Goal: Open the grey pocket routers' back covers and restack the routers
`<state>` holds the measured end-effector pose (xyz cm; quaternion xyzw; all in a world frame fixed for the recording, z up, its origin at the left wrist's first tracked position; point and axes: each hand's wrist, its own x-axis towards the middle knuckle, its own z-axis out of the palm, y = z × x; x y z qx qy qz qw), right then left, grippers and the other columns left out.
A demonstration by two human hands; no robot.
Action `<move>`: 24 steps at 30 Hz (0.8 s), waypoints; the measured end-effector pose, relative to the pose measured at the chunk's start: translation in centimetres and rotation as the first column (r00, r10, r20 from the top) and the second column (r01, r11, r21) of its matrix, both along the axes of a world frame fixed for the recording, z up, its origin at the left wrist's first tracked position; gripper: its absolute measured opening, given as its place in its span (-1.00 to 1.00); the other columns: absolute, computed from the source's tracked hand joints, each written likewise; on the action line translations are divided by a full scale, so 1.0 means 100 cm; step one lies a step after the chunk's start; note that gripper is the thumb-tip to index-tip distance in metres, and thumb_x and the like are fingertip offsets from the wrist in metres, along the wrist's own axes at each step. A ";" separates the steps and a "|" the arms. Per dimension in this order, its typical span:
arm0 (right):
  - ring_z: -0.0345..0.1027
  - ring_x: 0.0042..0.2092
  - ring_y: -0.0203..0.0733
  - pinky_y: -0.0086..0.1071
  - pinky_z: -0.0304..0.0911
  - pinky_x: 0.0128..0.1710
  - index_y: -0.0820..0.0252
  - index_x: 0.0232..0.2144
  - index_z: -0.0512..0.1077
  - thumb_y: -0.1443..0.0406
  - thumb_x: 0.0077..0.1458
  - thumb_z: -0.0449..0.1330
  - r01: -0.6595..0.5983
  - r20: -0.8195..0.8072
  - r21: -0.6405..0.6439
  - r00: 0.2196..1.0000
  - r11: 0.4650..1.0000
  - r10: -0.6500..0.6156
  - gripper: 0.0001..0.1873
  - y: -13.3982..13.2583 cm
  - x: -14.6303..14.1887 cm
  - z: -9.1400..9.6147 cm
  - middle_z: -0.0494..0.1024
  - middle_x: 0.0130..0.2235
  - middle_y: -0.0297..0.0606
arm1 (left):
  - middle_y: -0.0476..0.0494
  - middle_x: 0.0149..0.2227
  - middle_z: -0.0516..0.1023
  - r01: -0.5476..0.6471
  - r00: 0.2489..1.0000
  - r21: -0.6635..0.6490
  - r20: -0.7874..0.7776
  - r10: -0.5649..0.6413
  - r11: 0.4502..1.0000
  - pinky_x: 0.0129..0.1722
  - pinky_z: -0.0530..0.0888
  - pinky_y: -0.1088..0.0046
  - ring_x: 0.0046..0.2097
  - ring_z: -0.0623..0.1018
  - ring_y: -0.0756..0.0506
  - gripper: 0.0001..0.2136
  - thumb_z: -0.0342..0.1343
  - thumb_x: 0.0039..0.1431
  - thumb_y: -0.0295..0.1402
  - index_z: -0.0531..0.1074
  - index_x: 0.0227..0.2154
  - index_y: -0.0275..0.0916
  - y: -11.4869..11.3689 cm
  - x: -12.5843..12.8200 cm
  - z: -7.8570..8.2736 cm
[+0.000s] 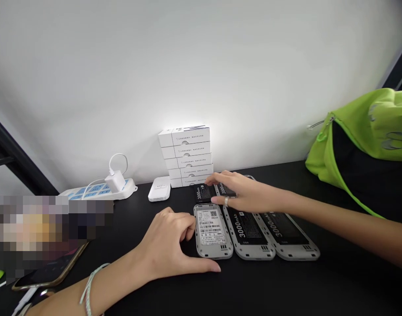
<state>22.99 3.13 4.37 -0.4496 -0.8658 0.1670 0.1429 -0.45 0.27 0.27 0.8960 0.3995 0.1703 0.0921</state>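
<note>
Right hand [240, 193] is on a black battery [202, 194], grip unclear, left hand [166, 245] apart by a gray case [213, 230]; both look light, stiff and slick, so grab edges.

Three grey devices [249, 235] lie flat side by side on the black table [319, 285], toward its far edge — the leftmost shows a white label [209, 227] with a QR code, the other two each a black battery [245, 230] marked 3000mAh. Two loose black batteries [204, 192] lie just beyond them, nearer the far edge — partly covered, slightly askew.
</note>
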 end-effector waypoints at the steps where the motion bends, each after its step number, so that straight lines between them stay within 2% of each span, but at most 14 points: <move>1: 0.20 0.15 0.09 0.00 0.18 0.11 0.14 0.10 0.23 0.07 0.22 0.05 -0.006 0.029 0.021 1.000 1.000 0.006 -0.53 0.009 0.000 -0.001 0.35 0.12 -0.04 | 0.10 -0.63 0.28 0.006 1.000 -0.004 0.003 -0.006 1.000 -0.46 0.15 0.43 -0.57 0.22 0.04 -0.38 0.25 -0.25 0.25 0.13 -0.64 -0.22 0.000 0.000 0.000; 4: 0.22 0.15 0.08 -0.03 0.19 0.12 0.20 0.14 0.22 0.10 0.15 0.13 -0.059 0.110 -0.001 0.992 0.998 0.059 -0.44 0.031 -0.002 -0.003 0.35 0.13 0.00 | 0.11 -0.63 0.27 0.011 1.000 -0.006 0.008 -0.011 1.000 -0.45 0.14 0.43 -0.57 0.21 0.04 -0.40 0.26 -0.20 0.21 0.12 -0.64 -0.22 -0.001 0.000 -0.001; 7: 0.23 0.15 0.14 -0.01 0.22 0.09 0.19 0.17 0.20 0.09 0.07 0.21 -0.080 0.158 -0.021 0.984 0.997 0.083 -0.34 0.043 -0.005 -0.003 0.37 0.14 -0.01 | 0.11 -0.62 0.27 0.009 1.000 -0.005 0.010 -0.009 1.000 -0.45 0.14 0.43 -0.57 0.21 0.04 -0.44 0.26 -0.14 0.15 0.13 -0.64 -0.22 -0.002 0.000 0.000; 10: 0.23 0.13 0.20 0.00 0.26 0.02 0.21 0.19 0.18 0.07 0.04 0.23 -0.082 0.187 -0.015 0.979 0.997 0.083 -0.28 0.045 -0.007 -0.001 0.42 0.08 0.01 | 0.11 -0.63 0.26 0.012 1.000 -0.003 0.009 -0.012 1.000 -0.45 0.14 0.42 -0.57 0.20 0.05 -0.45 0.27 -0.14 0.12 0.13 -0.64 -0.22 -0.002 0.000 0.000; 15: 0.30 0.06 0.15 -0.01 0.27 -0.02 0.16 0.25 0.09 0.07 0.01 0.25 -0.093 0.224 -0.003 0.970 0.996 0.092 -0.18 0.046 -0.008 0.002 0.45 0.05 -0.03 | 0.12 -0.63 0.26 0.018 1.000 0.005 0.014 -0.018 1.000 -0.46 0.14 0.42 -0.58 0.19 0.05 -0.47 0.25 -0.12 0.10 0.12 -0.64 -0.22 -0.002 0.002 0.000; 19: 0.27 0.08 0.18 0.01 0.21 0.05 0.19 0.20 0.16 0.06 -0.09 0.31 -0.101 0.228 0.026 0.969 0.995 0.093 -0.15 0.051 -0.007 0.003 0.50 0.00 -0.05 | 0.12 -0.63 0.25 0.015 1.000 -0.005 0.008 -0.015 1.000 -0.45 0.14 0.42 -0.58 0.18 0.05 -0.45 0.25 -0.13 0.12 0.11 -0.64 -0.22 -0.003 0.002 -0.001; 24: 0.33 0.07 0.10 -0.03 0.13 0.12 0.21 0.24 0.10 0.07 -0.10 0.32 -0.153 0.215 0.003 0.965 0.988 0.149 -0.09 0.056 -0.005 0.004 0.48 0.04 -0.03 | 0.12 -0.62 0.25 0.008 1.000 -0.019 -0.002 -0.008 1.000 -0.44 0.13 0.42 -0.57 0.18 0.05 -0.44 0.25 -0.14 0.14 0.11 -0.63 -0.22 -0.002 0.001 0.000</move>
